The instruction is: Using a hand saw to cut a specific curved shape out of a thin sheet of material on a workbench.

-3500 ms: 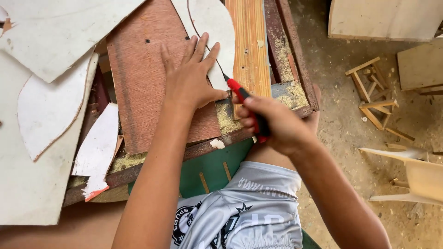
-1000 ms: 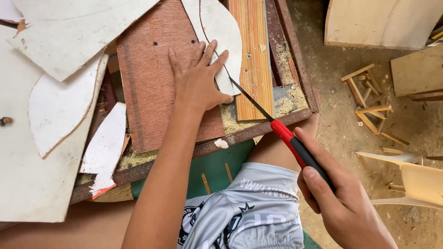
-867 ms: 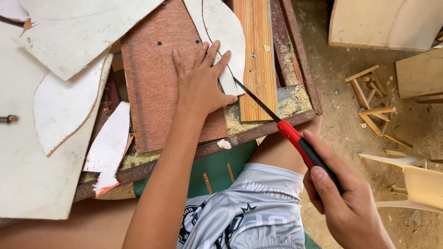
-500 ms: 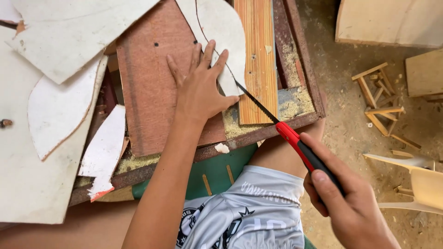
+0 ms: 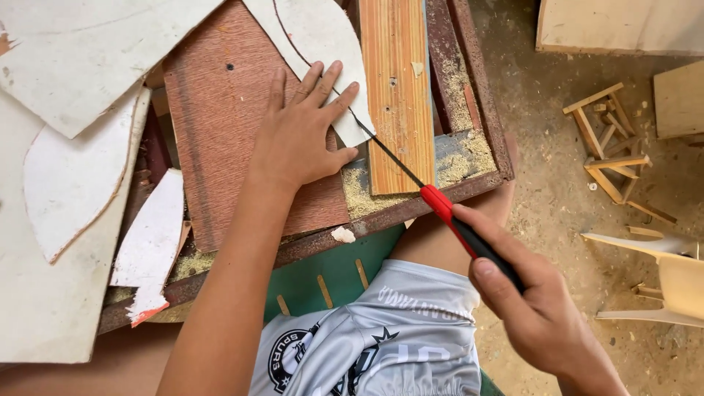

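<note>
Head view: right hand [image 5: 539, 315] gripping red-handled saw [image 5: 440, 202], blade pointing diagonally up-left into white board [image 5: 323, 44]; left hand [image 5: 301, 136] pressing flat, fingers spread.

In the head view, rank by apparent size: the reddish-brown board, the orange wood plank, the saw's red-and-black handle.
1. reddish-brown board
2. orange wood plank
3. saw's red-and-black handle, partly hidden in the right hand and nearer the camera.

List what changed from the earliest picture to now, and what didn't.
The right hand drew the saw back toward the body, away from the white sheet; more of the blade shows now. It kept its grip throughout. The left hand stayed flat, pressing the sheet down.
</note>
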